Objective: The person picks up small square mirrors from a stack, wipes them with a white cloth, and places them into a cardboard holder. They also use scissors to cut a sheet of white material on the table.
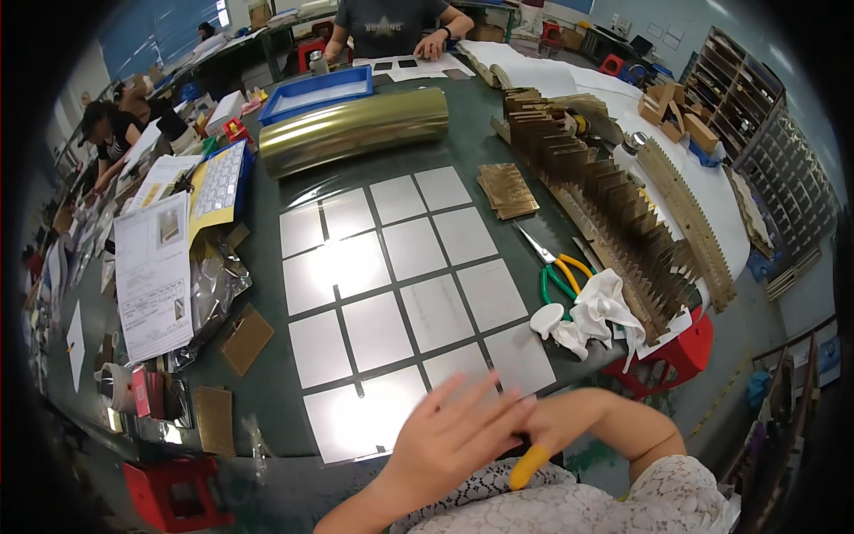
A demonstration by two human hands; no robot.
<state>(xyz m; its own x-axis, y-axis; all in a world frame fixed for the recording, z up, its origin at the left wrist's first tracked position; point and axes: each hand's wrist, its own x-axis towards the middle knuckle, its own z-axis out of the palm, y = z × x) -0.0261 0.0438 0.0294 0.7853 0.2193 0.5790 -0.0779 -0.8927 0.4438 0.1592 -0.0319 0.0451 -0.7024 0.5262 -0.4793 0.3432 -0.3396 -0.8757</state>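
Observation:
My left hand [458, 436] is open, its slightly blurred fingers stretched out over the near edge of a grid of pale, shiny square sheets [434, 311]. Behind its fingertips comes my right hand [556, 420], wearing a yellow finger cot [529, 467] on one finger. The two hands overlap and seem to touch. Most of the right fingers are hidden, so whether they hold anything does not show. Dark strips separate the squares, and bright light glares off those on the left. Right of the grid lie scissors [559, 267] with green and orange handles, beside crumpled white gloves [600, 316].
A gold film roll [356, 132] and a blue tray [316, 93] are beyond the grid. At right, a toothed rack [614, 209] holds upright brown plates near a small brown stack [507, 190]. Papers [153, 276] lie left. Another person [396, 31] works opposite.

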